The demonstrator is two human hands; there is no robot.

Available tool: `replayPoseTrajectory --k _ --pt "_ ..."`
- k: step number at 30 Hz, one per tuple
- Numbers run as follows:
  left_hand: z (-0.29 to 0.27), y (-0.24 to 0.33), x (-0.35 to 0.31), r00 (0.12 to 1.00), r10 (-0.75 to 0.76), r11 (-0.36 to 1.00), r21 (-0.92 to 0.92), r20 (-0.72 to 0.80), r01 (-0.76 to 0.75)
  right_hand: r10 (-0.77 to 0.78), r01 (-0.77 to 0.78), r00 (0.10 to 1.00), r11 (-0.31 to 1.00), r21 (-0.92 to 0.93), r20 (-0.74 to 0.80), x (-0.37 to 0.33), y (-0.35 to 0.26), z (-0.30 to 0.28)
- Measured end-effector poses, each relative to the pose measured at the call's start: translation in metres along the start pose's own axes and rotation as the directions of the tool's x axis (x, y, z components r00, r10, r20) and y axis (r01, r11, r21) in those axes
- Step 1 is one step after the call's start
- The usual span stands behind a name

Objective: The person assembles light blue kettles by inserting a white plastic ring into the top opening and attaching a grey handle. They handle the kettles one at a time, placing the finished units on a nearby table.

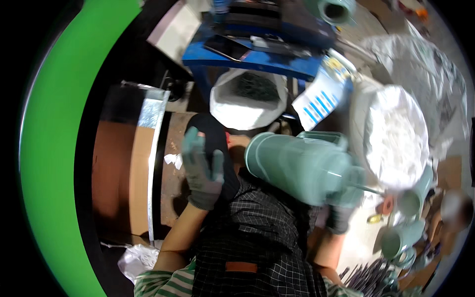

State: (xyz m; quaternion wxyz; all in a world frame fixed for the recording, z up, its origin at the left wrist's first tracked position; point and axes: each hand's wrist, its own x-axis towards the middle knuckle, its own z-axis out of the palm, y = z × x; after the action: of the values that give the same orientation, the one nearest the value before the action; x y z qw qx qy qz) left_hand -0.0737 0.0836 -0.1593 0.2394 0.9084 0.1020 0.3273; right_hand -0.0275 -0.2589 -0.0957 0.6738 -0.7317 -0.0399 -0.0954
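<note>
A pale green plastic thermos jug [297, 166] lies on its side over my lap. Its wide round end points left, and a loop handle [324, 137] runs along its far side. At the narrower right end, my gloved right hand [345, 200] is closed on the jug, smeared by motion. My left hand [200, 166], in a green and grey glove, is raised over my dark-clothed knee. Its fingers are stretched and the thumb stands apart, with nothing held.
Ahead stands a blue table [277, 62] with a phone [227, 48] on it. Below is a white sack [247, 114] of dark scraps. A white bag [396, 138] stands right, with more green jugs [403, 237] nearby. A cardboard box [116, 173] and green curved surface [49, 148] are left.
</note>
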Motion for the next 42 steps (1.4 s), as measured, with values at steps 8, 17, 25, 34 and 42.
replayPoseTrajectory --k 8,17,25,34,42 --pt "-0.034 0.111 0.018 0.8 0.502 0.856 -0.324 0.33 -0.403 -0.333 0.466 0.87 0.797 -0.384 0.364 -0.021 0.007 0.1" --pt "-0.042 0.087 0.0 0.633 0.585 0.806 -0.274 0.508 -0.524 -0.332 0.487 0.851 0.789 -0.375 0.408 -0.035 0.017 0.114" --pt "-0.047 0.083 0.015 0.565 0.632 0.774 -0.447 0.53 -0.447 -0.273 0.484 0.751 0.847 -0.22 0.601 -0.006 0.016 0.091" --pt "-0.024 0.054 0.034 0.588 0.773 0.634 -0.325 0.237 -0.702 -0.371 0.531 0.656 0.846 -0.052 0.658 0.042 0.015 0.103" --pt "0.01 0.065 0.097 0.79 0.612 0.79 -0.012 -0.022 -0.613 -0.473 0.611 0.736 0.772 -0.175 0.484 0.104 -0.002 0.136"
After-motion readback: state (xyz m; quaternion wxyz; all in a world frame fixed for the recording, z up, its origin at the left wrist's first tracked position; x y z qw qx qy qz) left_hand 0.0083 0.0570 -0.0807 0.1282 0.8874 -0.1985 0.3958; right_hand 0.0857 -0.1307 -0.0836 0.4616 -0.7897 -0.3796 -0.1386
